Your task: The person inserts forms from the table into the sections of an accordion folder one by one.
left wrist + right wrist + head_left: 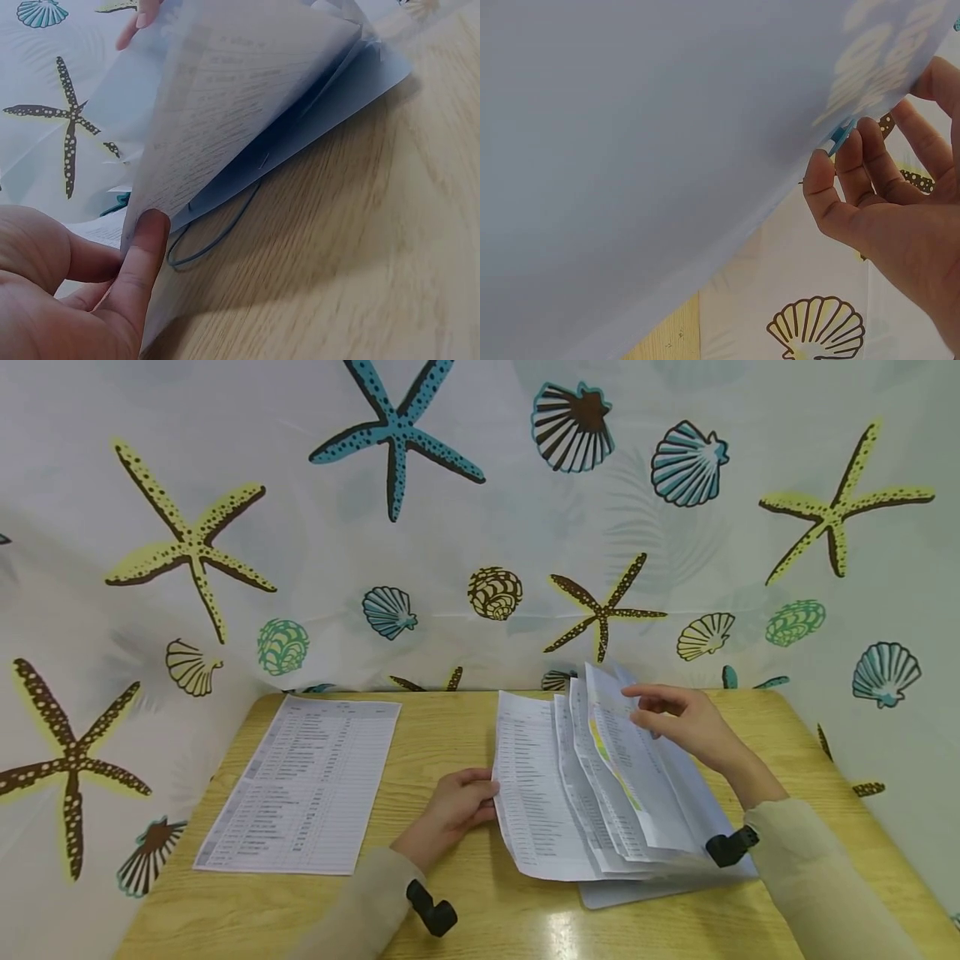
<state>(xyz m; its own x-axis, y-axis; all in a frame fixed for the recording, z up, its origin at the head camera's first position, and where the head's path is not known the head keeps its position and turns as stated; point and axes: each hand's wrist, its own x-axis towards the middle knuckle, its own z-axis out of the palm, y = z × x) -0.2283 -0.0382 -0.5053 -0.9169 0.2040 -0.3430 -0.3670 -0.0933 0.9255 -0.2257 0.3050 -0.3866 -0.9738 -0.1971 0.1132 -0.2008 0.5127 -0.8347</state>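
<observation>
A fanned stack of printed sheets (536, 785) stands partly open in a pale blue document folder (705, 777), right of the table's middle. My left hand (453, 806) pinches the left edge of the sheets between thumb and fingers; in the left wrist view the lifted paper (217, 112) slants up from the fingertips. A thin blue cord (217, 244) loops out from under the folder. My right hand (678, 718) is at the folder's upper right edge. In the right wrist view its curled fingers (847, 169) hold that edge beside a small blue button (841, 137). Yellow highlighting marks one inner sheet.
A separate printed sheet (303, 785) lies flat on the left of the wooden table (442, 727). Behind and beside the table hangs a white cloth (465, 527) with starfish and shells. Small black devices sit on both wrists.
</observation>
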